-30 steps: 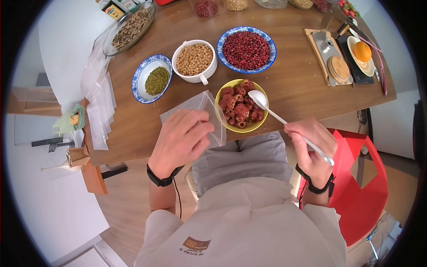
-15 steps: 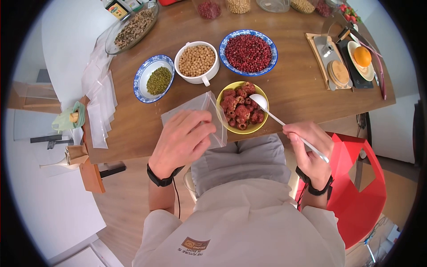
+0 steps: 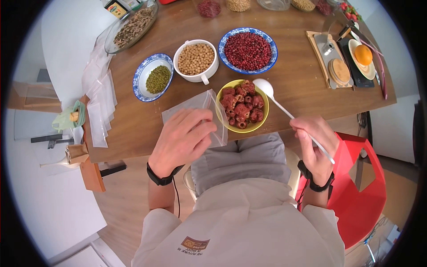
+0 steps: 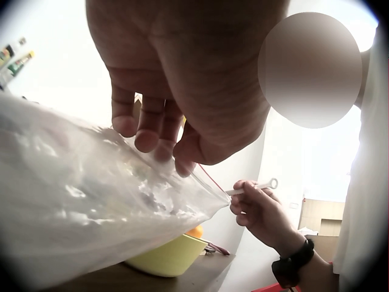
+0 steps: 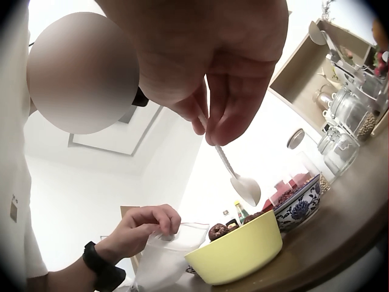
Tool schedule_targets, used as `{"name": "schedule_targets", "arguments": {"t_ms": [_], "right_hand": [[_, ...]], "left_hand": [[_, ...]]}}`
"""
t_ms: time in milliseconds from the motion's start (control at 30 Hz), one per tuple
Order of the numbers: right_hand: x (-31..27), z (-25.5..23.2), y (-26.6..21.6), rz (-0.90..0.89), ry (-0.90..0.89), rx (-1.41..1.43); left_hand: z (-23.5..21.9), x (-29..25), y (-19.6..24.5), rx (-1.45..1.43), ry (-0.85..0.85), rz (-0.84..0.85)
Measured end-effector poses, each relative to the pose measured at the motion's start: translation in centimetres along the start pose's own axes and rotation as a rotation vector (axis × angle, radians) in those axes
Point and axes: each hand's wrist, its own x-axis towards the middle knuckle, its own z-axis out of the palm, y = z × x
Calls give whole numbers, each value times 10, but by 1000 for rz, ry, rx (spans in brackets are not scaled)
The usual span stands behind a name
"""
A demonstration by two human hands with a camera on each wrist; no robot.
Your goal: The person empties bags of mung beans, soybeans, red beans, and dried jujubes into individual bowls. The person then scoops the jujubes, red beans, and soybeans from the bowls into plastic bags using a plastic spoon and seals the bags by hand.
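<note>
Left hand [image 3: 181, 140] pinches clear bag [image 3: 195, 102] just left of yellow bowl [image 5: 240, 255], bag edge overlapping the rim in head view. Right hand [image 3: 322, 133] has fingers together, clamped on white spoon [image 3: 281, 107], spoon head raised near bowl's far right rim. Red dried fruit [image 3: 242, 107] sits inside bowl.

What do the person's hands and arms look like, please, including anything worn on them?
The left hand and right hand are without gloves. Each wrist wears a black band with a dark unit on it. A thin black cable hangs by the left one. The sleeves are short and pale beige.
</note>
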Motion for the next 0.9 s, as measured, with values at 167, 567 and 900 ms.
{"name": "schedule_targets", "arguments": {"t_ms": [167,567,900], "right_hand": [[13,13,12,19,-32,63],[4,12,23,99,5,189],[10,11,21,58,-34,133]], "left_hand": [[1,1,-1,3,7,11],[0,0,-2,11,4,-8],[4,-2,-3,-15,33,-16]]}}
